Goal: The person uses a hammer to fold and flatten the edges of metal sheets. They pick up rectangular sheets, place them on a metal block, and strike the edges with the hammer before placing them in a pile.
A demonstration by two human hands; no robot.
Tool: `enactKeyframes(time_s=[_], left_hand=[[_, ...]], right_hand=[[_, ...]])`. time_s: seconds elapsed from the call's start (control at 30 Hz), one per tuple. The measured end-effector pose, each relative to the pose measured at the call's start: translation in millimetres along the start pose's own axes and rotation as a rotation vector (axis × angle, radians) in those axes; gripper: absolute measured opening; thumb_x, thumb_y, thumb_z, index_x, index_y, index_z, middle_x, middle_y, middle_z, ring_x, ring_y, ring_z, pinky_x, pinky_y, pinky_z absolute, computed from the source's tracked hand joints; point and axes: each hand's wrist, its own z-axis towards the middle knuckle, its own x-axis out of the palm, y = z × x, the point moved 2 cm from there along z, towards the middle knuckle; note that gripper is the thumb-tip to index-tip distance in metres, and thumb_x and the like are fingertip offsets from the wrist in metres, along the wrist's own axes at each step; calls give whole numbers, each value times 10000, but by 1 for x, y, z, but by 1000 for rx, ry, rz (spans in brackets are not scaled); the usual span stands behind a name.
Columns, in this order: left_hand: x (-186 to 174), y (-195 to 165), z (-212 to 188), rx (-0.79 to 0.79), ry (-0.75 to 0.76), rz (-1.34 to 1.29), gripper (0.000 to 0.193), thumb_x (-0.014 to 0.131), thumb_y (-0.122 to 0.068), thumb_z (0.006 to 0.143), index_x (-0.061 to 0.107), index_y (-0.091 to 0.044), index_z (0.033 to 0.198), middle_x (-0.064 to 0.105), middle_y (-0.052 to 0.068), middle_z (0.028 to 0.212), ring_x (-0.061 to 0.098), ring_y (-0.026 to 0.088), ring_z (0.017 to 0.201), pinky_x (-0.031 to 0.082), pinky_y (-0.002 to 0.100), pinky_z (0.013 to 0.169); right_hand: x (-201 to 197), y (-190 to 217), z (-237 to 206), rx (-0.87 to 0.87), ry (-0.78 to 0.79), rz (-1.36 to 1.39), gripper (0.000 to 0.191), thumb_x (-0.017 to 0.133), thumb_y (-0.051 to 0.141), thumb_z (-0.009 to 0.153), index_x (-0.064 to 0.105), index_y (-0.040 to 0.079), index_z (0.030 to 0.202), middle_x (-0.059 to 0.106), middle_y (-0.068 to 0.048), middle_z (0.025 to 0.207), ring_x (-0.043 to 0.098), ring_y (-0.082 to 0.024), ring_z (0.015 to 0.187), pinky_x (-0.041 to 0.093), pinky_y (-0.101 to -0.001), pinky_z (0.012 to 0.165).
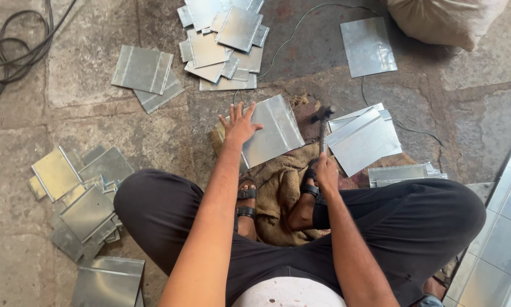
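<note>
Blurred dark hammer head (322,112); grey sheet-metal panels (508,227) cut by right edge; beige sack (443,20) cropped at top.

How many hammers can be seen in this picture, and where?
1. The hammer is in the right hand, head raised over the burlap beside the metal sheet that the left hand presses down. Others could lie hidden under the sheet piles.

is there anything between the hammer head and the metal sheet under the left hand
Nothing visible. The hammer, held in the right hand, has its head just beyond the right edge of the metal sheet. The left hand presses the sheet's left side, away from the hammer, on the burlap sacking.
</note>
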Motion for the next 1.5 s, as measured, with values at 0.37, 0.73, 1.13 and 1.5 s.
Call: enactKeyframes(time_s=[0.37,0.73,1.13,1.5], left_hand=[[52,-26,-14,78,-215,148,728,270,-535,1052,10,-240,1665,-40,-51,1737,1,238,1590,-32,620,1255],[62,-20,-12,116,-300,154,679,222,-518,1089,22,-213,1662,4,-45,1742,61,221,1606,-43,612,1269],[73,-16,-6,109,-251,146,693,211,-525,1065,-37,-253,1652,-46,-79,1740,18,201,1606,-51,597,1270],[67,-19,5,-2,-278,49,667,196,-477,1079,-31,-224,1653,-50,-67,1735,33,205,1607,-74,620,1254]], right_hand=[[8,8,-15,-586,-25,90,440,441,377,1140,558,53,866,541,-30,643,502,-134,511,396,-318,434],[15,12,-19,-591,-49,-331,510,497,447,1112,607,40,825,558,-92,642,519,-188,488,421,-371,477],[20,28,-8,-411,72,-224,413,391,391,1088,590,60,941,555,-11,603,507,-153,468,420,-346,411],[13,18,-11,-462,31,-200,447,406,416,1068,610,27,987,569,-100,577,578,-211,492,450,-444,465]])
